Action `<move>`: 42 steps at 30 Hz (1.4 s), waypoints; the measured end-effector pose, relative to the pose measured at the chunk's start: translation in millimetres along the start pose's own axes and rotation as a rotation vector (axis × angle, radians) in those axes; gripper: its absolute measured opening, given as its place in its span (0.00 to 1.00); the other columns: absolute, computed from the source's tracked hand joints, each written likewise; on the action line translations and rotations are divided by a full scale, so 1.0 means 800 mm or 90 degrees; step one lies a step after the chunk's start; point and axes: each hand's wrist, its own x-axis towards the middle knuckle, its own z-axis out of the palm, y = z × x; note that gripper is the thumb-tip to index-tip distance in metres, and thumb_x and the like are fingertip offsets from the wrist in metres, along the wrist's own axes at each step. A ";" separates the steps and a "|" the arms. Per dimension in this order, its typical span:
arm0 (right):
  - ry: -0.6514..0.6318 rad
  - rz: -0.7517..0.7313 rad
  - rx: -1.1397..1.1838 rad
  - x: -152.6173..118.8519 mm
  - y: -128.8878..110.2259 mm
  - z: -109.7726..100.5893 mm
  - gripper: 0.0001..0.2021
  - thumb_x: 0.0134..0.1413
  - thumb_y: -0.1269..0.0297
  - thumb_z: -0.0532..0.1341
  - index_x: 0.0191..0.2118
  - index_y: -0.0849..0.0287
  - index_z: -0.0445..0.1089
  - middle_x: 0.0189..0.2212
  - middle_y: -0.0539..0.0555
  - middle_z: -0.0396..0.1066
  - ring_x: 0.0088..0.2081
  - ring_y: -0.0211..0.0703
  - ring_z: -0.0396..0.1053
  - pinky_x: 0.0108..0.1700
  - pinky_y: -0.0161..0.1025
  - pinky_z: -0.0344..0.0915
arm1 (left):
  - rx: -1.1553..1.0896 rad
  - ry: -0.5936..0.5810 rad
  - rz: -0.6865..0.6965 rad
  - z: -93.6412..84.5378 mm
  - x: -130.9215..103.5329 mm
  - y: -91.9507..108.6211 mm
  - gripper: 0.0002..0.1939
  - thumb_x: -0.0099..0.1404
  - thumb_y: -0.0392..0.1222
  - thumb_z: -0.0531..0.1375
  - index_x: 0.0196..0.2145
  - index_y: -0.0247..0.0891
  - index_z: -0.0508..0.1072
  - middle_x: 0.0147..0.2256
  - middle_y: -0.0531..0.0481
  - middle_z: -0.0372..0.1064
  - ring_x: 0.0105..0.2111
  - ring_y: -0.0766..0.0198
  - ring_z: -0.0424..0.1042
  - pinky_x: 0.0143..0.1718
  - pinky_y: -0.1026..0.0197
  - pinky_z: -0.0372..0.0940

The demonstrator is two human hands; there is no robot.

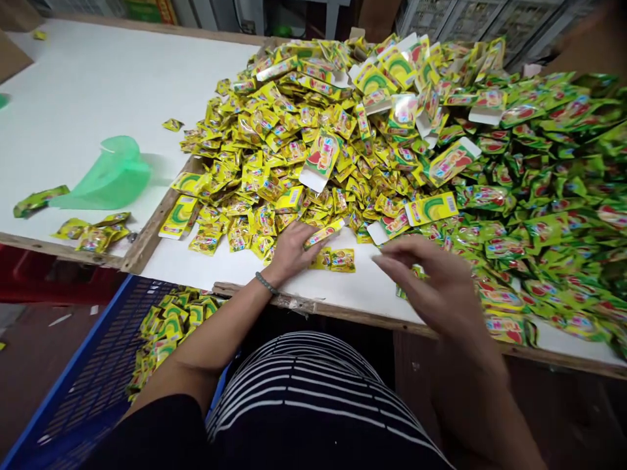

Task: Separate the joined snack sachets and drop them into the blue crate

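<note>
White desk (365, 284) beneath, left fingers (300, 235) close round a carton (329, 232), probably light, crushable, best edge-held; right fingers (411, 249) half open, seemingly empty.

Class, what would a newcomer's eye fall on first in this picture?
Probably the big heap of yellow packets in the middle, running into green packets on the right. Next, the left hand at the heap's near edge, then the green plastic piece on the white table at left.
</note>
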 end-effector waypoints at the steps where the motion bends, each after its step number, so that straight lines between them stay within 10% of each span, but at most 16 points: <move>1: -0.010 0.035 -0.028 0.005 0.019 0.016 0.14 0.56 0.52 0.62 0.34 0.58 0.72 0.28 0.52 0.72 0.29 0.41 0.68 0.34 0.40 0.66 | -0.022 -0.006 -0.033 -0.001 0.001 0.001 0.16 0.65 0.48 0.58 0.44 0.35 0.75 0.39 0.42 0.76 0.39 0.57 0.73 0.42 0.56 0.67; 8: -0.075 0.160 -0.235 0.007 0.121 0.112 0.15 0.48 0.53 0.64 0.38 0.59 0.70 0.40 0.61 0.69 0.45 0.56 0.67 0.44 0.48 0.65 | -0.254 -0.088 -0.208 -0.006 0.007 0.002 0.23 0.59 0.51 0.63 0.48 0.34 0.74 0.46 0.43 0.76 0.46 0.56 0.74 0.48 0.58 0.66; 14: 0.053 0.277 -0.028 -0.003 0.119 0.079 0.16 0.53 0.48 0.60 0.35 0.56 0.65 0.25 0.49 0.66 0.26 0.42 0.62 0.30 0.39 0.61 | -0.254 -0.158 -0.256 -0.010 0.015 0.007 0.22 0.56 0.54 0.64 0.42 0.36 0.78 0.44 0.44 0.77 0.43 0.55 0.74 0.46 0.58 0.66; 26: -0.037 0.198 0.101 0.018 0.120 0.071 0.13 0.46 0.53 0.65 0.32 0.58 0.73 0.28 0.51 0.70 0.28 0.41 0.65 0.32 0.39 0.63 | -0.407 -0.305 -0.254 -0.001 0.047 0.030 0.16 0.54 0.49 0.66 0.34 0.33 0.78 0.32 0.47 0.76 0.31 0.64 0.71 0.33 0.63 0.64; 32: 0.053 0.242 0.269 -0.005 0.120 0.069 0.25 0.46 0.53 0.66 0.51 0.55 0.66 0.37 0.53 0.74 0.37 0.43 0.72 0.41 0.42 0.70 | -0.507 -0.317 -0.386 0.022 0.041 0.033 0.22 0.47 0.50 0.70 0.34 0.31 0.77 0.30 0.48 0.75 0.26 0.68 0.68 0.28 0.65 0.61; 36: 0.058 0.217 0.153 -0.018 0.111 0.063 0.19 0.54 0.53 0.60 0.50 0.52 0.70 0.42 0.56 0.76 0.42 0.47 0.74 0.45 0.45 0.70 | -0.558 -0.313 -0.452 0.032 0.037 0.039 0.22 0.43 0.49 0.72 0.32 0.32 0.76 0.28 0.49 0.75 0.24 0.69 0.67 0.26 0.66 0.60; 42: 0.273 0.282 -0.259 -0.056 0.132 0.018 0.22 0.56 0.45 0.56 0.44 0.60 0.71 0.36 0.61 0.73 0.37 0.51 0.70 0.44 0.49 0.66 | -0.589 -0.261 -0.507 0.034 0.029 0.037 0.21 0.43 0.48 0.72 0.31 0.32 0.76 0.27 0.50 0.74 0.23 0.70 0.67 0.25 0.66 0.58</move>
